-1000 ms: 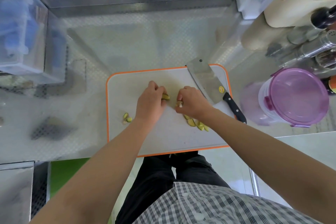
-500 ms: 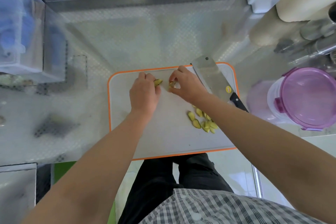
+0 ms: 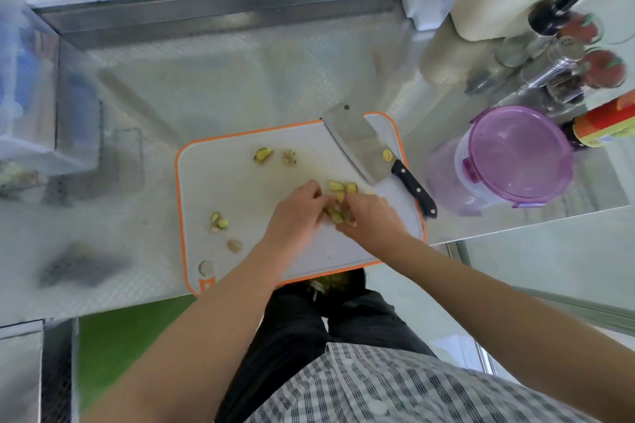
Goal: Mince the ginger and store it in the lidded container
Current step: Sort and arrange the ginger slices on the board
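Both the left hand (image 3: 295,213) and the right hand (image 3: 372,220) curl their fingers round a small heap of yellow-green ginger pieces (image 3: 338,208), fingertips nearly meeting, on the near right part of the white plastic cutting board with an orange rim (image 3: 240,189). Stray ginger bits (image 3: 220,221) lie to the left, and two more sit further back. Beyond the hands, a steel cleaver with a black handle (image 3: 354,141) lies flat across the board's far right corner. Right of it, on the shiny metal table (image 3: 206,86), stands the clear round container with a purple lid (image 3: 519,154), closed
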{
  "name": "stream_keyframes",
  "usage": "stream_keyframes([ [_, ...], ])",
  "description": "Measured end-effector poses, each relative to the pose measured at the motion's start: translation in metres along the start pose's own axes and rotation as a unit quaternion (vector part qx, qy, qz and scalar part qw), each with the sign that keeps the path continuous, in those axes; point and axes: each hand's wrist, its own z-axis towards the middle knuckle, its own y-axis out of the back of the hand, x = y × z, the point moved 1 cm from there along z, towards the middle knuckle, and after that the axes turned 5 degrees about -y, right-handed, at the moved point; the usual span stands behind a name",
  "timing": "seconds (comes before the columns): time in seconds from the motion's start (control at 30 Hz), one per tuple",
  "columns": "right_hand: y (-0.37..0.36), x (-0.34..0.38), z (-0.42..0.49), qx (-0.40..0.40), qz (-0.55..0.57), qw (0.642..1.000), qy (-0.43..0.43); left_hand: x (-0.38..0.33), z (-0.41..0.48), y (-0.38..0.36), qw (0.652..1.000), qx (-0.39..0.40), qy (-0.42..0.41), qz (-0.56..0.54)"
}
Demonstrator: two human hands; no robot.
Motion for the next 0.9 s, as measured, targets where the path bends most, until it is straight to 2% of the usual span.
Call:
stream_keyframes([
  [0.1,-0.009,0.004,-0.001,-0.013,-0.028,0.999,-0.01,-0.004,0.002,0.003,1.0,-0.006,0.013,-0.006],
  [0.23,-0.008,0.001,0.002,-0.015,0.012,0.999,-0.035,-0.003,0.007,0.004,0.999,0.034,0.033,-0.015],
  [0.4,-0.008,0.0,-0.002,-0.024,0.031,0.999,-0.032,0.001,0.005,0.005,0.998,0.043,0.041,-0.027],
  [0.57,-0.004,0.002,0.0,-0.006,0.039,0.998,-0.045,0.002,0.015,0.01,0.992,0.103,0.061,-0.037],
  [0.7,-0.006,-0.002,-0.001,-0.013,0.057,0.996,-0.063,0.009,0.009,0.016,0.979,0.086,0.107,-0.151],
  [0.8,-0.007,-0.005,-0.002,-0.021,0.073,0.995,-0.064,0.012,0.001,0.018,0.959,0.113,0.114,-0.234],
  [0.9,-0.006,-0.007,-0.003,-0.015,0.091,0.994,-0.055,0.009,0.003,0.017,0.957,0.136,0.108,-0.233],
])
